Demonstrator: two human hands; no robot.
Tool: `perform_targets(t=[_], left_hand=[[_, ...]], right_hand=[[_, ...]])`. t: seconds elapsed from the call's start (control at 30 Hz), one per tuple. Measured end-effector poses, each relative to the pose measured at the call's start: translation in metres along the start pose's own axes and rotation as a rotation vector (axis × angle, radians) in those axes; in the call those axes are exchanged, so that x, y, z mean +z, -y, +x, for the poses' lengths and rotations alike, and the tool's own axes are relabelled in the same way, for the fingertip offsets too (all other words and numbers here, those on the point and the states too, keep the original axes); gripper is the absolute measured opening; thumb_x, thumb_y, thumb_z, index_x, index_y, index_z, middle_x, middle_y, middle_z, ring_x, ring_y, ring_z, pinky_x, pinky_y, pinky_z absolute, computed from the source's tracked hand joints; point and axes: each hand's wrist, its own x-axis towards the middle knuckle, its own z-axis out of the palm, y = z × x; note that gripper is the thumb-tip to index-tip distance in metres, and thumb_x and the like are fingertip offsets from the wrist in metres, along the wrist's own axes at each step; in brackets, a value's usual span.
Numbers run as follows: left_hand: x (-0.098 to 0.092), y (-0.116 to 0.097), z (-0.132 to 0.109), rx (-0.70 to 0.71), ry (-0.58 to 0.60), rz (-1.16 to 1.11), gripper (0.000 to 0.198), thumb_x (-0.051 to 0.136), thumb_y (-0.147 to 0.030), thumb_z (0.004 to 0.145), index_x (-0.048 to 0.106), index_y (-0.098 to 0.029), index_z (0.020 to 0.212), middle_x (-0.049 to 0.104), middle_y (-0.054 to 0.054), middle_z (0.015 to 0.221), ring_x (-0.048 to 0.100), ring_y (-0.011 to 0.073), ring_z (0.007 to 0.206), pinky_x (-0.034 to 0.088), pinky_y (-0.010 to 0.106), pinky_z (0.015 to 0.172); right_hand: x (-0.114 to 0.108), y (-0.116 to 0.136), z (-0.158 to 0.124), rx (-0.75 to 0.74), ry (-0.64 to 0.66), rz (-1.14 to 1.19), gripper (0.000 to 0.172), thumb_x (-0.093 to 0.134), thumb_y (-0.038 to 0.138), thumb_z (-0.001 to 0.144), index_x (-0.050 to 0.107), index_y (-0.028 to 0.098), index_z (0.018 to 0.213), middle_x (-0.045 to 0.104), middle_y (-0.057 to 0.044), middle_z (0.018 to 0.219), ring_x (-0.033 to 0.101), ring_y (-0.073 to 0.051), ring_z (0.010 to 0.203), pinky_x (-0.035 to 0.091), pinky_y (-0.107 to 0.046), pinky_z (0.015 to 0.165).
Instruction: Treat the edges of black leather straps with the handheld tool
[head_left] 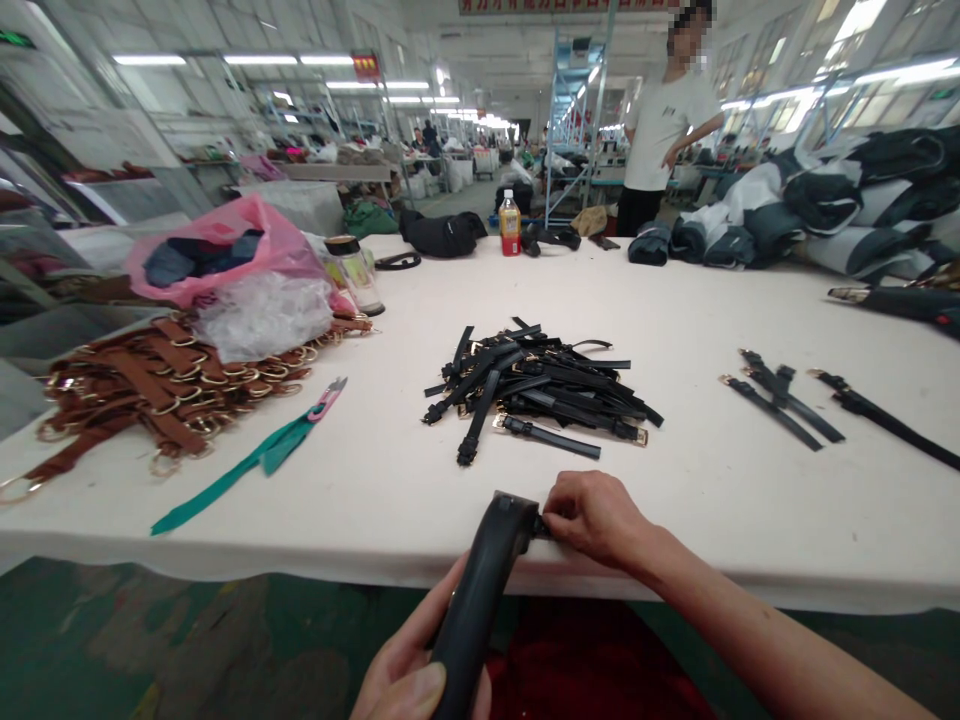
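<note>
My left hand point(405, 655) is wrapped round the handle of a black, curved hand-held tool point(484, 590), shaped like a hair clipper, at the table's front edge. At the tool's head, my right hand point(592, 515) is closed in a pinch on a small black strap piece point(540, 530); most of it is hidden by the fingers and the tool. Beyond both hands lies a heap of short black straps point(555, 385) with gold buckles. One buckled strap point(551, 437) rests at the heap's near side.
Brown straps with gold rings point(172, 385), a pink plastic bag point(225, 250), a jar point(352, 275) and pink-handled scissors with green ribbon point(292, 435) lie left. Several black straps point(780, 395), a black nozzled tool point(900, 305) and dark rolls point(787, 210) are right. A person point(660, 130) stands behind.
</note>
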Motion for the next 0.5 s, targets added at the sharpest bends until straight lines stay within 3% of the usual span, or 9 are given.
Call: perform_targets(t=[0.2, 0.37, 0.5], left_hand=[[0.007, -0.004, -0.001, 0.005, 0.017, -0.01, 0.069, 0.067, -0.043, 0.076, 0.042, -0.026, 0.138, 0.071, 0.01, 0.054, 0.054, 0.0112, 0.038, 0.03, 0.016, 0.037], [0.013, -0.01, -0.002, -0.015, -0.008, -0.04, 0.064, 0.07, -0.043, 0.074, 0.049, -0.028, 0.133, 0.071, 0.009, 0.054, 0.053, 0.01, 0.038, 0.032, 0.015, 0.037], [0.01, -0.006, -0.002, -0.016, 0.011, -0.035, 0.069, 0.07, -0.043, 0.074, 0.045, -0.028, 0.136, 0.072, 0.009, 0.054, 0.055, 0.0116, 0.039, 0.033, 0.016, 0.037]], right_hand=[[0.01, 0.004, -0.003, 0.063, -0.072, 0.0, 0.013, 0.054, 0.017, 0.068, 0.066, 0.021, 0.07, 0.065, 0.0, 0.073, 0.054, -0.013, 0.065, 0.033, -0.024, 0.06], [0.016, 0.005, -0.011, 0.059, -0.162, 0.066, 0.013, 0.054, 0.024, 0.077, 0.064, 0.02, 0.069, 0.062, -0.001, 0.073, 0.054, -0.013, 0.067, 0.034, -0.024, 0.062], [0.02, 0.004, -0.012, 0.058, -0.178, 0.121, 0.012, 0.054, 0.02, 0.075, 0.064, 0.02, 0.069, 0.062, -0.001, 0.074, 0.055, -0.013, 0.069, 0.037, -0.024, 0.064]])
